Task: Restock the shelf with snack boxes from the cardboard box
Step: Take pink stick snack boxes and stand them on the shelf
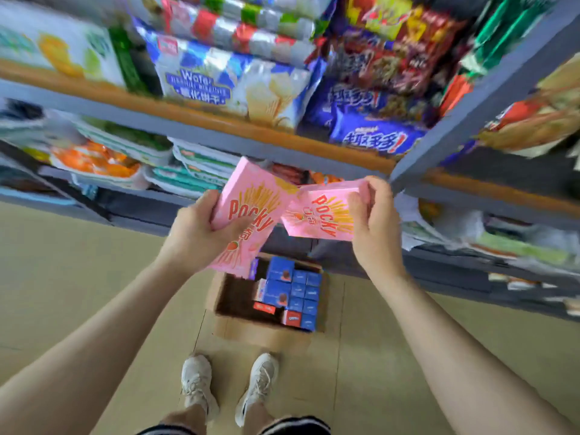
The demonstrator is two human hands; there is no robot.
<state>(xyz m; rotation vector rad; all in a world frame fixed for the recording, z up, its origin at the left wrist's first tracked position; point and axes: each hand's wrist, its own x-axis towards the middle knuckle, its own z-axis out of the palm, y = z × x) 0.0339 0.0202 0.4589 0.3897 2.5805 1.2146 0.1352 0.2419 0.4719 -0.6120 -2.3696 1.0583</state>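
My left hand (201,233) grips a pink Pocky box (248,208) by its left edge, tilted up toward the shelf. Beside it my right hand (373,221) holds a second pink Pocky box (320,215) by its right end, its corner touching the first box. Both boxes hang in front of the grey shelf edge (219,136), above the open cardboard box (251,332) on the floor. That carton holds several blue snack boxes (293,290) and a few red ones on its right side; its left side shows bare cardboard.
The grey metal shelving (470,98) fills the top half, packed with wafer bags (219,86), blue cookie packs (373,136) and other snacks. A second rack stands at the right. My feet in white shoes (229,387) stand on the beige floor just behind the carton.
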